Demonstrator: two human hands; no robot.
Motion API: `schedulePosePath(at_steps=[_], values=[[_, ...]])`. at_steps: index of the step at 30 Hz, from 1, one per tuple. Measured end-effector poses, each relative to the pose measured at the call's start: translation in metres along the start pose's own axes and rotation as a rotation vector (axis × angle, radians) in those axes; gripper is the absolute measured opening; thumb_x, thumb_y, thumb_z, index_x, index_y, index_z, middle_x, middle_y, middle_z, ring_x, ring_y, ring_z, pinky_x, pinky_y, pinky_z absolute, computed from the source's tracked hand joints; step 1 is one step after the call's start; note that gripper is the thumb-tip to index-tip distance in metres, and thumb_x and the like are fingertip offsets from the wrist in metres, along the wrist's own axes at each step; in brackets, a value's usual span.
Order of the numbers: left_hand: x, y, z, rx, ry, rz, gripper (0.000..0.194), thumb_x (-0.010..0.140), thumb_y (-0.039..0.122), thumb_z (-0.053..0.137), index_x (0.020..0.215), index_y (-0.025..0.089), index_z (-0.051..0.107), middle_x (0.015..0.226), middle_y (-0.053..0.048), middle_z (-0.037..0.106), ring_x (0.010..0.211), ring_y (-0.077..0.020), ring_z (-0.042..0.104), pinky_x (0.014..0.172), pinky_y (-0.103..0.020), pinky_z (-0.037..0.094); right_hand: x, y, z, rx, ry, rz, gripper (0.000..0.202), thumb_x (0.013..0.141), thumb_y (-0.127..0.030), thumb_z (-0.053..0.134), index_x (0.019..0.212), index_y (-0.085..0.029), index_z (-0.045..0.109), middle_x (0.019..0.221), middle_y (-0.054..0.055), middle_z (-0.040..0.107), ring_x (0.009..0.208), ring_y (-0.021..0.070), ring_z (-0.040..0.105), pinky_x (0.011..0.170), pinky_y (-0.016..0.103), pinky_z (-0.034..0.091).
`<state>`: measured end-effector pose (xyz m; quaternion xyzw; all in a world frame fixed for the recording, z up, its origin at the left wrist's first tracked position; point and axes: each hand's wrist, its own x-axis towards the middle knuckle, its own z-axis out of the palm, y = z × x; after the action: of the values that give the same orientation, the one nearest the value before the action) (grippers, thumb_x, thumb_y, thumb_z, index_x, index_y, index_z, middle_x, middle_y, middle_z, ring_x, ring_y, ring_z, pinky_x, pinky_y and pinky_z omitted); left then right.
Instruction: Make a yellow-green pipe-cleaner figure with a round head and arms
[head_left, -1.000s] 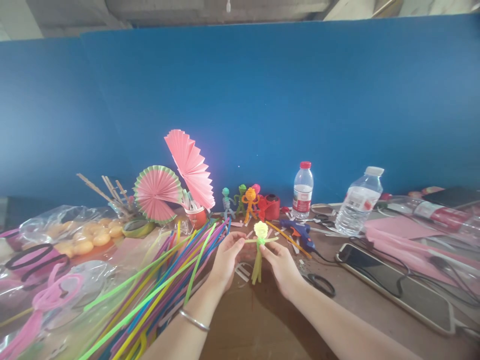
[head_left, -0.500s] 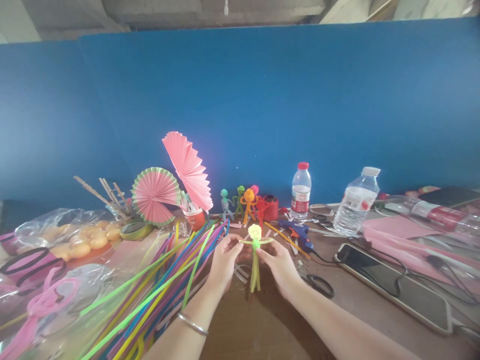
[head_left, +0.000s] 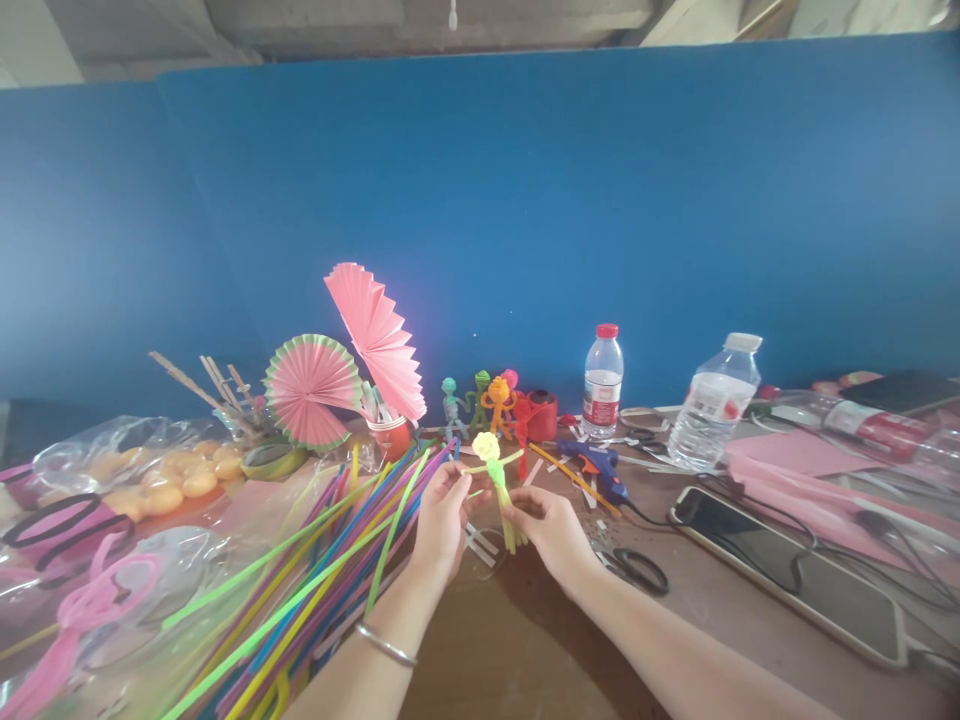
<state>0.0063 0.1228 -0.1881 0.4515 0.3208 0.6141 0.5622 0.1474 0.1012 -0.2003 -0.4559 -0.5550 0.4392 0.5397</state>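
Note:
A yellow-green pipe cleaner figure is held up over the table in front of me, its round coiled head leaning left and its arms spread. My right hand pinches its legs between thumb and forefinger. On the other side, my left hand is closed at the figure's arm, its fingers partly behind the body; exactly where they grip is hard to see. A silver bangle circles the left wrist. Several finished pipe cleaner figures in other colours stand beyond my hands.
Loose pipe cleaners lie in a bundle at left, near pink paper fans. Right of my hands are black-handled scissors, a blue glue gun, a phone with cables, and water bottles. A blue partition stands behind.
The figure has tipped to the left and moved slightly up and left. My right hand has shifted from its arm and body down to its legs. The left hand has barely moved.

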Motion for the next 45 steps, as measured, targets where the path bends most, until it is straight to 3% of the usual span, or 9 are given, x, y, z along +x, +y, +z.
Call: schedulePosePath(at_steps=[6,13,19,25,31,37,41,45], values=[[0.0,-0.011,-0.003,0.245,-0.074,-0.084,0.018,0.067,0.026,0.066,0.079,0.014,0.065,0.076,-0.005,0.065,0.069,-0.018,0.061,0.059,-0.027,0.048,0.0,-0.001,-0.002,-0.004,0.021,-0.021,0.013,0.071,-0.027,0.061,0.079,-0.017,0.066,0.075,0.004,0.067,0.071,0.0193,0.061,0.068,0.029,0.045],[0.001,-0.01,-0.004,0.418,-0.114,-0.059,0.015,0.065,0.022,0.068,0.079,0.016,0.069,0.08,-0.005,0.068,0.079,-0.0195,0.06,0.074,-0.028,0.045,0.001,0.0,0.001,0.025,0.032,-0.014,0.017,0.066,-0.029,0.067,0.076,-0.017,0.059,0.072,0.003,0.066,0.069,0.0188,0.061,0.064,0.028,0.046],[0.001,-0.014,-0.005,0.403,-0.127,-0.087,0.015,0.07,0.028,0.062,0.08,0.016,0.064,0.075,-0.003,0.064,0.067,-0.0172,0.059,0.058,-0.025,0.047,0.001,0.0,0.002,0.062,0.015,0.002,0.016,0.067,-0.022,0.063,0.08,-0.018,0.055,0.07,0.002,0.065,0.069,0.0184,0.063,0.061,0.027,0.048],[0.0,-0.014,-0.002,0.314,-0.156,-0.095,0.011,0.074,0.023,0.055,0.082,0.016,0.06,0.072,-0.001,0.061,0.064,-0.0151,0.059,0.065,-0.028,0.049,0.001,0.005,0.0,0.041,0.034,-0.012,0.01,0.07,-0.022,0.059,0.078,-0.018,0.057,0.069,0.001,0.064,0.064,0.0162,0.06,0.058,0.025,0.045],[-0.001,-0.01,0.0,0.29,-0.123,-0.054,0.011,0.073,0.025,0.055,0.079,0.015,0.057,0.069,0.0,0.058,0.061,-0.0144,0.057,0.06,-0.026,0.048,-0.001,0.002,0.002,0.013,-0.008,-0.026,0.011,0.071,-0.029,0.059,0.073,-0.017,0.06,0.061,-0.001,0.06,0.055,0.0148,0.055,0.055,0.025,0.044],[-0.002,-0.007,0.001,0.336,-0.068,0.006,0.007,0.073,0.023,0.055,0.077,0.017,0.054,0.069,0.002,0.055,0.062,-0.0126,0.055,0.058,-0.023,0.045,-0.004,-0.004,0.002,-0.055,-0.042,-0.059,0.015,0.071,-0.03,0.06,0.075,-0.017,0.064,0.071,0.002,0.066,0.067,0.0182,0.059,0.064,0.026,0.045],[-0.005,-0.002,0.005,0.404,-0.134,0.007,0.007,0.073,0.022,0.055,0.076,0.017,0.057,0.068,0.0,0.058,0.062,-0.015,0.057,0.058,-0.025,0.046,-0.005,-0.004,0.002,-0.121,-0.04,-0.06,0.015,0.072,-0.03,0.058,0.072,-0.016,0.066,0.068,0.003,0.066,0.065,0.0189,0.059,0.062,0.026,0.043],[-0.008,0.003,0.008,0.504,-0.16,0.05,0.012,0.072,0.023,0.057,0.079,0.017,0.064,0.078,-0.003,0.064,0.073,-0.019,0.059,0.068,-0.028,0.045,-0.006,-0.004,0.002,-0.175,-0.027,-0.067,0.023,0.078,-0.027,0.048,0.069,-0.017,0.066,0.06,0.001,0.063,0.058,0.0171,0.056,0.056,0.025,0.041]])
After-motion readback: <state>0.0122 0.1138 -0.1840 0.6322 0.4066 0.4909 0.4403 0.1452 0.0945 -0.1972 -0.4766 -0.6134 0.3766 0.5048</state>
